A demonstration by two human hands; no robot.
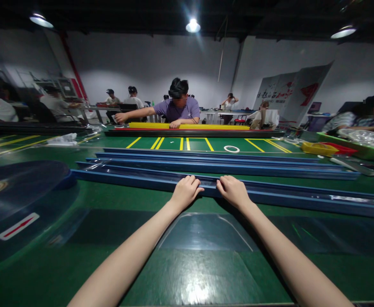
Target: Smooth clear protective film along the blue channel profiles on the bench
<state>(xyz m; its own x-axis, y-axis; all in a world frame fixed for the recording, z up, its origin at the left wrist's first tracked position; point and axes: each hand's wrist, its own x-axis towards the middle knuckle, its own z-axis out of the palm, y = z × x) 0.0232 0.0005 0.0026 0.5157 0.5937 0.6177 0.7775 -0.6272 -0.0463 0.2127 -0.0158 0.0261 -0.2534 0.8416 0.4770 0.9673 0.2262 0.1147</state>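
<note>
A long blue channel strip [135, 179] lies across the green table in front of me. My left hand [186, 192] grips its near wall, the fingers curled over the edge and the thumb pointing inward. A short gap to the right, my right hand [234, 190] is closed over the same wall. Clear film shows inside the channel toward its right end. Nearer to me, a flat strip of clear film [206, 234] runs across the table below my wrists. Beyond the held channel lie more blue channels [225, 164], side by side.
A large roll of clear film [30, 179] sits at the left. Further back are yellow tape lines, a white tape ring [231, 149], and yellow [212, 127] and dark strips by a seated co-worker [183, 108]. A green tray [362, 149] and a yellow container [317, 148] stand at the right.
</note>
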